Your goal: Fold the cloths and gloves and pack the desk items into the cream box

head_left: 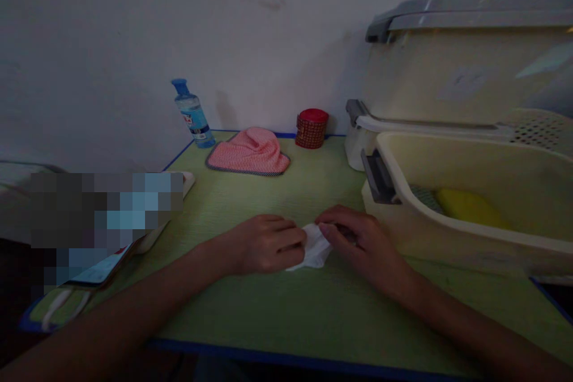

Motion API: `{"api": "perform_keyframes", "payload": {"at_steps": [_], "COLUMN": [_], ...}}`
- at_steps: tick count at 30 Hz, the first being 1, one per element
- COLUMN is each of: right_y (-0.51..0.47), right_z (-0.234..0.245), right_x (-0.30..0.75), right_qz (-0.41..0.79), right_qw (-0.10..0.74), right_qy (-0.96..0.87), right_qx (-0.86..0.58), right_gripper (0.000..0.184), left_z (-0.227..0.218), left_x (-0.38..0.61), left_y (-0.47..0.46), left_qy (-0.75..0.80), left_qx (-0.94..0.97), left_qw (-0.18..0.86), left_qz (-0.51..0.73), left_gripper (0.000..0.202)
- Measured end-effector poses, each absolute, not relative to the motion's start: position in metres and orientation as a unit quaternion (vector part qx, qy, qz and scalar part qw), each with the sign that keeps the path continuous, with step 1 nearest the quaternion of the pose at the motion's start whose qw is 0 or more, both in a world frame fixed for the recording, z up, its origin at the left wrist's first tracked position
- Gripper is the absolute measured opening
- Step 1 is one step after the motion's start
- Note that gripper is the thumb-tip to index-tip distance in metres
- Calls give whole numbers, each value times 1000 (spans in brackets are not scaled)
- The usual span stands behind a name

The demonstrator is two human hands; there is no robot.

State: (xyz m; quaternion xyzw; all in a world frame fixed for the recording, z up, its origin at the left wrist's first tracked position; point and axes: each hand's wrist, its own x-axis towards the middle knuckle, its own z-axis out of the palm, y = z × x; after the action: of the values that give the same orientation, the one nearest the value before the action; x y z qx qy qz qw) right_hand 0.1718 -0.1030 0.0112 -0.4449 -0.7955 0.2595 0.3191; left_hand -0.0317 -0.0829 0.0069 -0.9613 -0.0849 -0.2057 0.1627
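Observation:
A small, thin white tissue (317, 246) is stretched between my two hands above the green tabletop (250, 310). Its outline is crumpled, and part of it is hidden by my fingers. My left hand (268, 245) is closed over its left side, knuckles facing up. On the other side, my right hand (353, 239) pinches the upper right edge between thumb and fingers.
At the back stand a blue bottle (193, 116), a folded pink cloth (250, 152) and a red-lidded woven canister (312, 129). A cream bin (447, 245) holding a yellow item (470, 206) occupies the right; a lidded box (447, 71) is behind it. A phone (96, 268) lies left.

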Motion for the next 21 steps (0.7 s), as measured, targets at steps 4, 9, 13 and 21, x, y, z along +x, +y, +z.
{"api": "perform_keyframes", "payload": {"at_steps": [4,9,13,21], "right_y": [-102,-104,-105,-106], "right_z": [12,13,12,8], "right_x": [170,175,180,180], "right_qz": [268,248,219,237], "right_qw": [292,279,257,250], "right_qy": [-798,-817,-853,-858], "right_qx": [-453,-440,-398,-380], "right_gripper": [14,17,13,25], "left_z": [8,8,5,8], "left_x": [-34,-34,-34,-37], "left_y": [-80,-82,-82,-80], "left_qy": [-104,-111,-117,-98], "left_qx": [-963,-966,-967,-966], "left_qw": [123,81,31,-101], "left_qz": [-215,-219,-224,-218], "left_gripper": [30,32,28,23]}}
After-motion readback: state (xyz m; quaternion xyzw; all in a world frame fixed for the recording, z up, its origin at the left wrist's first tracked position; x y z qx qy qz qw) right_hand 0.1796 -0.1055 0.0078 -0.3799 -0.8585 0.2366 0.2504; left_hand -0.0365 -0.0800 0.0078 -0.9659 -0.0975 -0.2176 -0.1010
